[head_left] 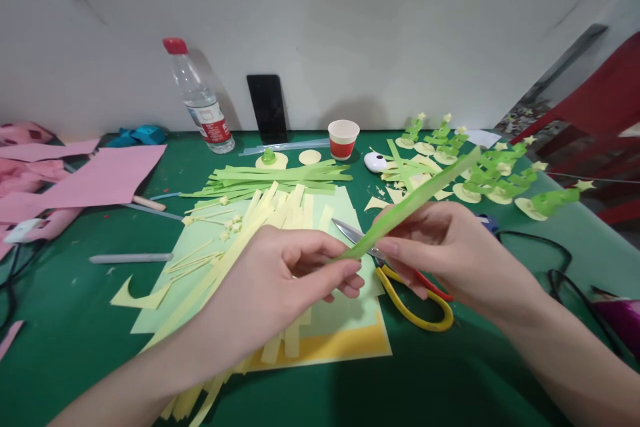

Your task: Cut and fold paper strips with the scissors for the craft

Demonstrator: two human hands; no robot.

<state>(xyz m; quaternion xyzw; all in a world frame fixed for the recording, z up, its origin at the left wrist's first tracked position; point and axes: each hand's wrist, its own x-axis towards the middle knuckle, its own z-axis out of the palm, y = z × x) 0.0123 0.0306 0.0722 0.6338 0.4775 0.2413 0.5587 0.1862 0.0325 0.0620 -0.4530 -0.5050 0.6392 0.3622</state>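
A green paper strip (423,197) slants up to the right between my hands. My left hand (295,273) pinches its lower end between thumb and fingers. Further along, my right hand (440,247) grips the same strip with thumb and fingertips. Beneath my right hand lie scissors (415,317) with yellow and red handles, partly hidden by the fingers. Many pale yellow paper strips (240,240) are spread under my left hand, over light green sheets (345,210). A bundle of green paper strips (280,177) lies just behind them.
Several green paper spirals with yellow stars (500,173) stand at the right. A water bottle (205,107), a phone (267,107) and a paper cup (343,140) line the wall. Pink sheets (105,177) lie left, near a grey pen (131,258). A black cable (560,267) curls at right.
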